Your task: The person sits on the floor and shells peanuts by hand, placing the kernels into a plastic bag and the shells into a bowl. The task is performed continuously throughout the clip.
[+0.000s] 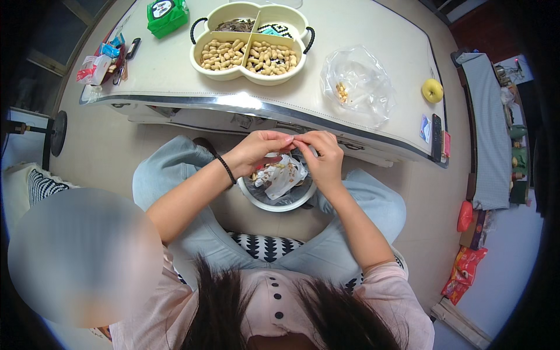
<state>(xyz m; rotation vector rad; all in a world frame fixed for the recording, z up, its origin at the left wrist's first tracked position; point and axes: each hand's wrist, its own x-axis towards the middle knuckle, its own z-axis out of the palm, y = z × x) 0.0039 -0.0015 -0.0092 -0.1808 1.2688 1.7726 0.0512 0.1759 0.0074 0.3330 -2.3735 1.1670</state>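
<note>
My left hand (262, 151) and my right hand (321, 159) meet at their fingertips above a round waste bin (280, 208). Whatever lies between the fingertips is too small to make out. Inside the bin are crumpled white plastic and peanut shell bits. Beyond my hands, a cream divided tray (245, 72) with black rope handles stands on the table. Unshelled peanuts (223, 54) fill its two near compartments; dark seeds (236, 26) lie in the far left one. To the tray's right, a clear plastic bag (367, 87) carries a few shelled peanuts (341, 92).
The white table (153, 74) bears a green packet (167, 17), small wrapped packets (109, 50) at the left, and a yellow-green apple (432, 90) and a black remote control (436, 136) at the right. Its near edge runs just past my hands. A blurred round patch covers the lower left.
</note>
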